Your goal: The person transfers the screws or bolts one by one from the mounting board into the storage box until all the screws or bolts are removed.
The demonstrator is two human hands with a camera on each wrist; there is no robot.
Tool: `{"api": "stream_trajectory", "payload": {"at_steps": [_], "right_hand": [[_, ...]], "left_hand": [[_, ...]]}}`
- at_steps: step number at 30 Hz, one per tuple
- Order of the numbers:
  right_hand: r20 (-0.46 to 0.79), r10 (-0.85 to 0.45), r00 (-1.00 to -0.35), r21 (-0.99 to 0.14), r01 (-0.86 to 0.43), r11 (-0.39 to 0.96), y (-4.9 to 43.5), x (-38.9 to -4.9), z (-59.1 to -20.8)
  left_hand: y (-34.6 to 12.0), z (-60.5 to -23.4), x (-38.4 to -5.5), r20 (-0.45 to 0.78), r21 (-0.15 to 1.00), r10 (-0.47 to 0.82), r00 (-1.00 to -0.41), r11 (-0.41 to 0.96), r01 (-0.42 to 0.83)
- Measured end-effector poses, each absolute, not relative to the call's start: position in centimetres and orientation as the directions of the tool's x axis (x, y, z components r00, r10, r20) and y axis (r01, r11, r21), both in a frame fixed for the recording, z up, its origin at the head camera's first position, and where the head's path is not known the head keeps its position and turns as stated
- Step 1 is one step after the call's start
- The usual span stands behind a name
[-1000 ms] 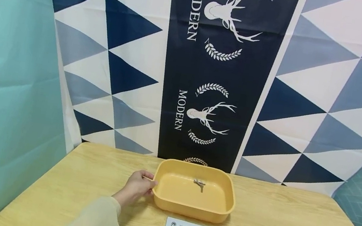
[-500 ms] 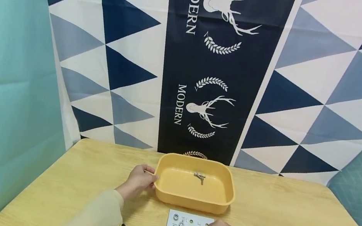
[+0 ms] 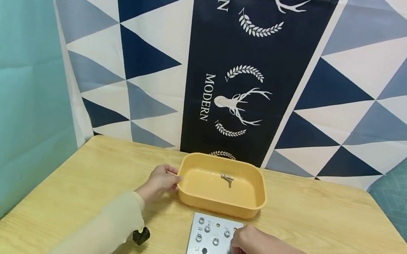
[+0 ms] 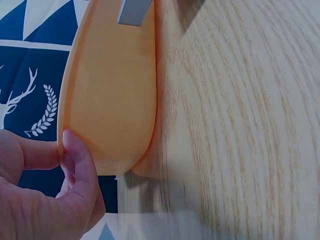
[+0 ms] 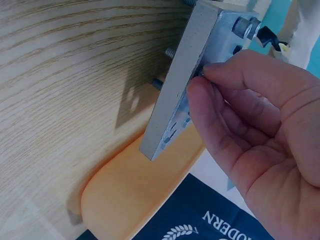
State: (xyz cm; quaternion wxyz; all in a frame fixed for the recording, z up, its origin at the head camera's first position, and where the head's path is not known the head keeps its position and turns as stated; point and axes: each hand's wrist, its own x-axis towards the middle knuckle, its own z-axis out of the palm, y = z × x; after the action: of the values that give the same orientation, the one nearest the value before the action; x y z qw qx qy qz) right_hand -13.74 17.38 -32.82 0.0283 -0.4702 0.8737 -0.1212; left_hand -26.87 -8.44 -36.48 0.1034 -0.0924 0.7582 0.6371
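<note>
My left hand (image 3: pixel 160 181) pinches the left rim of a yellow plastic tray (image 3: pixel 215 203), thumb inside, fingers outside. Several small bolts (image 3: pixel 226 178) lie in the tray. In front of it is a silver metal plate (image 3: pixel 217 252) with bolts seated in several holes. Threaded ends stick out of its underside in the right wrist view. My right hand (image 3: pixel 254 251) is at the plate's right side. Its thumb and index finger (image 5: pixel 202 97) pinch a bolt against the plate's top face; the fingertips hide most of this bolt.
A light wooden table (image 3: pixel 315 223) bears everything. A patterned cloth (image 3: pixel 148 70) hangs behind its back edge, and a teal sheet (image 3: pixel 7 93) stands along the left. A small black object (image 3: pixel 141 236) shows beside the left sleeve.
The head view has tilted down, so tray and plate appear higher and more of the plate shows. The left hand keeps its hold on the rim; the right stays at the plate's right side.
</note>
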Motion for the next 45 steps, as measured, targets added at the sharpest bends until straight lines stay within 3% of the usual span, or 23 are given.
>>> {"api": "stream_trajectory", "payload": {"at_steps": [12,37,45], "right_hand": [[0.026,-0.863,-0.505,-0.246,-0.839,0.484,17.1,-14.5,-32.3],[-0.016,-0.838,-0.545,-0.326,-0.789,0.520,17.7,-14.8,-30.7],[-0.015,-0.857,-0.515,-0.320,-0.810,0.492,17.8,-14.9,-30.2]], "left_hand": [[-8.5,-36.5,-27.4,-0.281,0.945,0.000,-0.960,0.175,-0.276],[-8.4,-36.1,-27.6,-0.282,0.938,-0.015,-0.959,0.204,-0.279],[-8.3,-35.7,-27.4,-0.278,0.939,-0.021,-0.960,0.207,-0.276]]}}
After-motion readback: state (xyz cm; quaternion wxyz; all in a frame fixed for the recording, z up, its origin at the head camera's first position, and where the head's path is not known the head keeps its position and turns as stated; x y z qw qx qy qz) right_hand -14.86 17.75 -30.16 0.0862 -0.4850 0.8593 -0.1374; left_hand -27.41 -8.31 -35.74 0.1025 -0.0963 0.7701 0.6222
